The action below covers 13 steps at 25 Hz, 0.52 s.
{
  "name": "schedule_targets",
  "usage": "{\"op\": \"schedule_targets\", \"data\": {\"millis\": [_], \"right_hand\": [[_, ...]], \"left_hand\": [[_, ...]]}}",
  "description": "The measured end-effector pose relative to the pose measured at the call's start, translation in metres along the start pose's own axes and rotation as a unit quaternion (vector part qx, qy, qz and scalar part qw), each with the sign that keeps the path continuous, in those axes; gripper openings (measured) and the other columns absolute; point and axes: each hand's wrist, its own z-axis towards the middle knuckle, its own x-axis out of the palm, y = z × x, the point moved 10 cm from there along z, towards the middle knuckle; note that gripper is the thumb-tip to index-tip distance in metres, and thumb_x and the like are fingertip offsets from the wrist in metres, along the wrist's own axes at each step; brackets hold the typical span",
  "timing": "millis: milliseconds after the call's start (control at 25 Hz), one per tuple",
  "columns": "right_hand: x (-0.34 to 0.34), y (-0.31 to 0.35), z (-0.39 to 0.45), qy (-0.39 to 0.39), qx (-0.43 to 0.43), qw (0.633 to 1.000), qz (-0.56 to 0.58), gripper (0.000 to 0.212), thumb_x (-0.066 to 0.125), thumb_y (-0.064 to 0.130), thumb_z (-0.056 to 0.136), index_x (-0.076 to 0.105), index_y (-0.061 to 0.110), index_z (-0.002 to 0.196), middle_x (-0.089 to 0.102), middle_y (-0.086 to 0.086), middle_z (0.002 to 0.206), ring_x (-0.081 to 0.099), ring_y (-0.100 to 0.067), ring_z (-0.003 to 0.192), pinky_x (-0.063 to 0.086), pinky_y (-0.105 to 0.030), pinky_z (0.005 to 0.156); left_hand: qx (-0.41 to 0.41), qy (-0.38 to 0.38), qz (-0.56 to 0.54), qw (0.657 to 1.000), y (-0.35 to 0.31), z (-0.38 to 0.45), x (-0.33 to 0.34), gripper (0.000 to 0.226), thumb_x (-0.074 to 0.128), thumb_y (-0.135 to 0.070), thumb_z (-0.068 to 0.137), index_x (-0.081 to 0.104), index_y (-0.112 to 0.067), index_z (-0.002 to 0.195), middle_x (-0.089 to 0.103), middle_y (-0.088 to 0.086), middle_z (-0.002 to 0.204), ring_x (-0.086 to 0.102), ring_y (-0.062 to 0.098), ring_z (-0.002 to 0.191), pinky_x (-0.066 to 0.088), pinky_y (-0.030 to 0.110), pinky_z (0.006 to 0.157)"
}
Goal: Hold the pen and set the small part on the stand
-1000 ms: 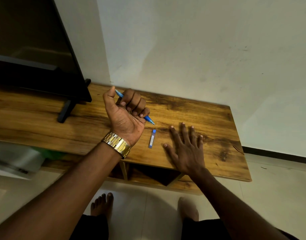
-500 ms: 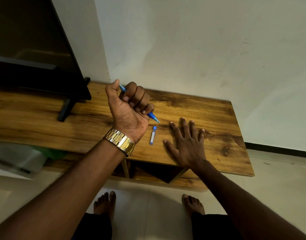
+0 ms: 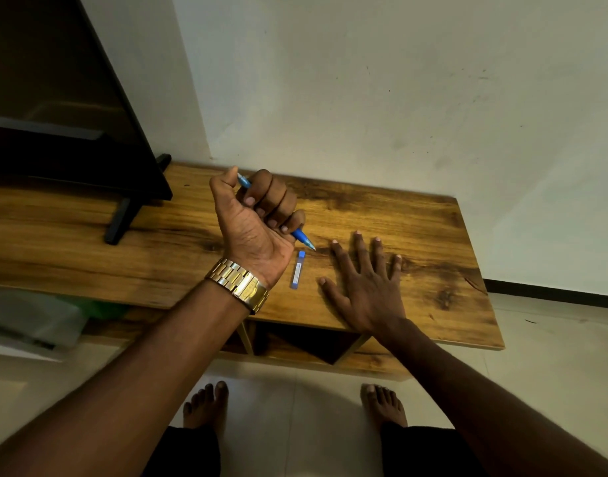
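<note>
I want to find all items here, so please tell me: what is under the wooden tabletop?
Under the wooden tabletop an open shelf compartment shows, dark inside; nothing can be made out there. The top covers the rest. At left, something green is partly visible.

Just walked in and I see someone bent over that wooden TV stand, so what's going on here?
A person stands barefoot at a wooden stand. The left hand, palm up with a gold watch on the wrist, grips a blue pen in its fist, tip pointing down to the right. The right hand rests flat on the wood with fingers spread. Between the hands lies a small blue and clear tube, touched by neither. A dark television stands at the left end.
</note>
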Motion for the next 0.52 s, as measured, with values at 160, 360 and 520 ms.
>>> {"op": "schedule_targets", "data": {"millis": [160,360,520], "right_hand": [[-0.002,0.002,0.0,-0.003,-0.008,1.0,0.014,0.084,0.015,0.083,0.1,-0.008,0.044,0.17,-0.022,-0.005,0.18,-0.022,-0.041,0.165,-0.006,-0.07,0.13],[-0.002,0.007,0.002,0.013,-0.03,0.999,0.03,0.086,0.023,0.077,0.104,-0.002,0.033,0.173,-0.015,-0.006,0.181,-0.018,-0.035,0.167,0.0,-0.06,0.135],[-0.039,0.033,0.008,-0.07,-0.108,0.992,-0.018,0.057,0.048,0.055,0.105,0.054,0.021,0.15,0.054,-0.007,0.155,0.051,-0.03,0.14,0.046,-0.043,0.108]], "left_hand": [[0.003,-0.005,-0.002,1.0,-0.002,0.002,0.003,0.06,0.025,-0.05,0.105,0.039,-0.025,0.052,0.027,-0.01,0.048,0.02,0.009,0.045,0.02,0.026,0.046],[0.001,0.006,-0.002,1.0,-0.005,-0.005,0.0,0.06,0.021,-0.049,0.103,0.038,-0.025,0.051,0.017,-0.008,0.054,0.015,0.011,0.049,0.021,0.026,0.046],[0.002,0.004,-0.008,1.0,-0.009,0.004,-0.005,0.061,0.024,-0.05,0.106,0.042,-0.025,0.053,0.029,-0.01,0.049,0.026,0.007,0.043,0.023,0.024,0.045]]}}
